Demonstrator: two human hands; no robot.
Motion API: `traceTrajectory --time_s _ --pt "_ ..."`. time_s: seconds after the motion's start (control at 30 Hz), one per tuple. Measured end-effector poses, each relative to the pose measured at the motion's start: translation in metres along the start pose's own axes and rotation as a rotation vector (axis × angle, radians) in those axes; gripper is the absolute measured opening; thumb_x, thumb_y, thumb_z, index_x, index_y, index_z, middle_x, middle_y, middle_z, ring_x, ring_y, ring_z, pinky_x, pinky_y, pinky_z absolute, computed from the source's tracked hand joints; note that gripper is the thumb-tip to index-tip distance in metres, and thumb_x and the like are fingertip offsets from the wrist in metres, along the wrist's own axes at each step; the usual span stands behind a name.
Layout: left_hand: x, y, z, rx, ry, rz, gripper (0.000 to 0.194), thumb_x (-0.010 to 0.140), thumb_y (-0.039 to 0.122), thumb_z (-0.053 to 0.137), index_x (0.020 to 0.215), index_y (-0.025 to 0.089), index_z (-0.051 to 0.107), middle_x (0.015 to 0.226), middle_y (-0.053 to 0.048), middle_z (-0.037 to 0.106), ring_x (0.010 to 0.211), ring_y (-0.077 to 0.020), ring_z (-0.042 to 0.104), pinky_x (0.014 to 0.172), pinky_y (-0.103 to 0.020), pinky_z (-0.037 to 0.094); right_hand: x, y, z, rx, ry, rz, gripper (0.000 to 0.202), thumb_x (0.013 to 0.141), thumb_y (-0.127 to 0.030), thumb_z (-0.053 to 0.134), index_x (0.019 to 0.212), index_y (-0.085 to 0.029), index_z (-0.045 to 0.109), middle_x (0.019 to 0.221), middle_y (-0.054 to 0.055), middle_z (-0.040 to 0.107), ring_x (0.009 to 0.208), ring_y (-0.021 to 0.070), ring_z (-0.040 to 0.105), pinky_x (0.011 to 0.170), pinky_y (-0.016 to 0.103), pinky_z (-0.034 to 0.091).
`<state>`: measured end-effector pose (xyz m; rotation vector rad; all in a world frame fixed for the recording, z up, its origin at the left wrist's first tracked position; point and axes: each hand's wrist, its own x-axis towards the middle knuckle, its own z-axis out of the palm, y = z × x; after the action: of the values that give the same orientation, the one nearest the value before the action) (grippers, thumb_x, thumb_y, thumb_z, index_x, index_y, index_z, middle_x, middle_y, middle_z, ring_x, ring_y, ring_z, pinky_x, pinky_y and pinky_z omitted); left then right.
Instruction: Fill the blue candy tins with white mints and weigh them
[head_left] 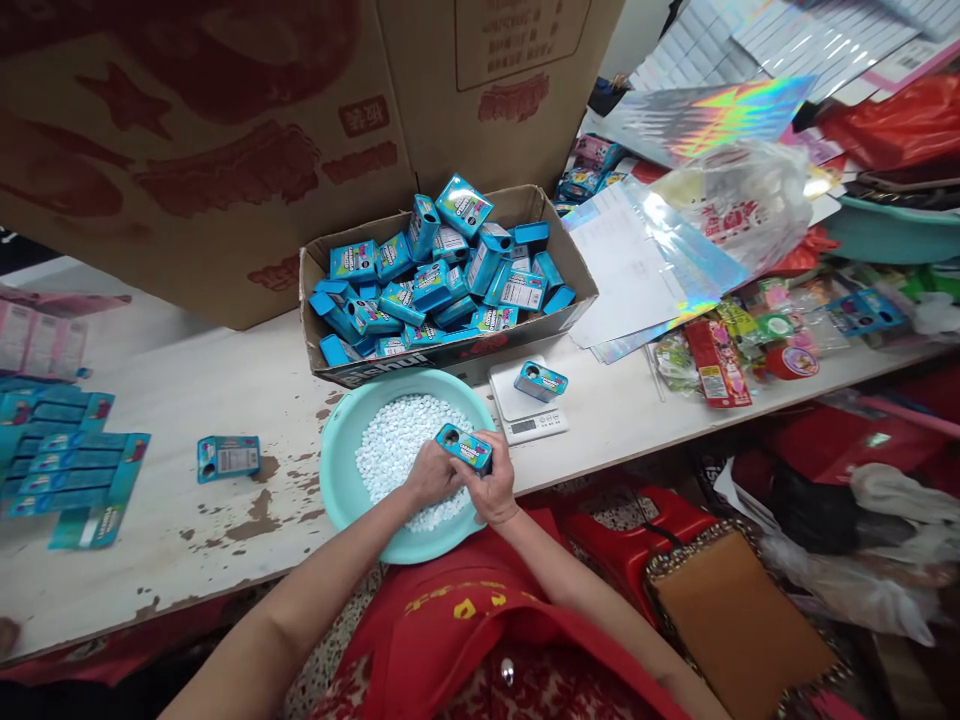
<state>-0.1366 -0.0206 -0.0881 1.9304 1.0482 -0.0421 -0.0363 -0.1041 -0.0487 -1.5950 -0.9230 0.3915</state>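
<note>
A small blue candy box (465, 449) with an opening at one end of its top is held above a mint-green basin (339, 505). My right hand (493, 482) is closed round the box's right side and lower edge. Against the box's lower left side sits my left hand (433, 474), its fingers closed and partly hidden under it. Small white candies (397, 435) cover much of the basin's floor. Just right of the basin, another blue box (541, 381) with an opening rests on a white digital scale (536, 424).
Behind the basin, a low cardboard box (450, 358) holds many blue boxes, with a big carton (285, 150) behind it. Left stand a single blue box (229, 458) and blue packs (82, 480). Silver sheets (630, 250) and bagged sweets (716, 365) lie right. A red stool (637, 530) stands below.
</note>
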Motion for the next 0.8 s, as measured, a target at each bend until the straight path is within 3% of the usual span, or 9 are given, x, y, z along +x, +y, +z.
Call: traceTrajectory --time_s 0.1,0.2,0.27,0.4,0.47,0.53,0.67,0.8 --pt "-0.021 -0.018 -0.012 0.249 -0.117 0.14 0.014 0.077 0.031 0.056 0.085 0.022 0.062 0.099 -0.009 0.06 0.101 -0.0272 0.054 0.087 -0.036 0.041 0.004 -0.002 0.002 -0.01 0.01 -0.052 0.034 0.079 -0.04 0.065 0.104 -0.022 0.053 0.099 0.007 0.057 0.093 0.0208 0.059 0.083 0.038 0.051" --pt "-0.03 -0.028 -0.023 0.376 -0.129 0.084 0.018 0.083 0.031 0.047 0.091 0.021 0.06 0.092 -0.008 0.062 0.088 -0.024 0.058 0.075 -0.033 0.043 0.008 -0.007 0.002 -0.032 0.003 -0.09 0.032 0.079 -0.038 0.067 0.103 -0.022 0.054 0.096 0.006 0.057 0.091 0.0198 0.059 0.082 0.036 0.051" --pt "-0.033 -0.026 -0.031 0.192 -0.064 -0.038 0.014 0.08 0.032 0.051 0.081 0.02 0.058 0.076 -0.003 0.061 0.073 -0.0196 0.059 0.066 -0.028 0.043 0.01 -0.01 0.001 -0.041 -0.032 -0.085 0.03 0.079 -0.036 0.067 0.102 -0.022 0.055 0.095 0.005 0.058 0.09 0.0194 0.059 0.081 0.035 0.051" --pt "-0.039 -0.001 -0.054 -0.594 0.157 -0.268 0.027 0.072 0.045 0.059 0.072 0.019 0.051 0.055 0.004 0.05 0.043 -0.0101 0.044 0.04 -0.02 0.028 0.01 -0.014 0.002 -0.069 -0.131 -0.067 0.028 0.079 -0.034 0.068 0.102 -0.022 0.056 0.095 0.006 0.059 0.091 0.0204 0.059 0.082 0.035 0.049" --pt "-0.042 0.018 -0.065 -0.936 0.283 -0.251 0.029 0.069 0.045 0.062 0.075 0.019 0.05 0.054 0.005 0.049 0.038 -0.008 0.04 0.035 -0.018 0.021 0.008 -0.015 0.005 -0.109 -0.199 -0.054 0.027 0.079 -0.031 0.067 0.101 -0.022 0.057 0.095 0.006 0.06 0.092 0.0214 0.058 0.082 0.036 0.048" --pt "-0.043 0.035 -0.071 -1.171 0.404 -0.146 0.026 0.068 0.039 0.064 0.076 0.019 0.05 0.058 0.004 0.053 0.041 -0.008 0.044 0.036 -0.017 0.025 0.007 -0.014 0.009 -0.151 -0.273 -0.048 0.025 0.078 -0.028 0.067 0.1 -0.022 0.058 0.094 0.006 0.061 0.092 0.0221 0.058 0.081 0.036 0.048" --pt "-0.038 0.057 -0.075 -1.363 0.614 0.019 0.018 0.068 0.031 0.062 0.068 0.017 0.05 0.063 0.001 0.057 0.055 -0.0118 0.057 0.05 -0.022 0.043 0.007 -0.018 0.015 -0.203 -0.39 -0.047 0.025 0.076 -0.025 0.068 0.098 -0.022 0.06 0.093 0.006 0.063 0.09 0.0229 0.059 0.079 0.035 0.047" --pt "-0.031 0.063 -0.077 -1.36 0.702 0.068 0.02 0.07 0.033 0.063 0.066 0.017 0.052 0.062 0.001 0.058 0.057 -0.014 0.061 0.059 -0.027 0.049 0.009 -0.028 0.014 -0.209 -0.396 -0.043 0.028 0.073 -0.022 0.07 0.099 -0.021 0.061 0.094 0.006 0.064 0.091 0.0231 0.059 0.079 0.035 0.046"
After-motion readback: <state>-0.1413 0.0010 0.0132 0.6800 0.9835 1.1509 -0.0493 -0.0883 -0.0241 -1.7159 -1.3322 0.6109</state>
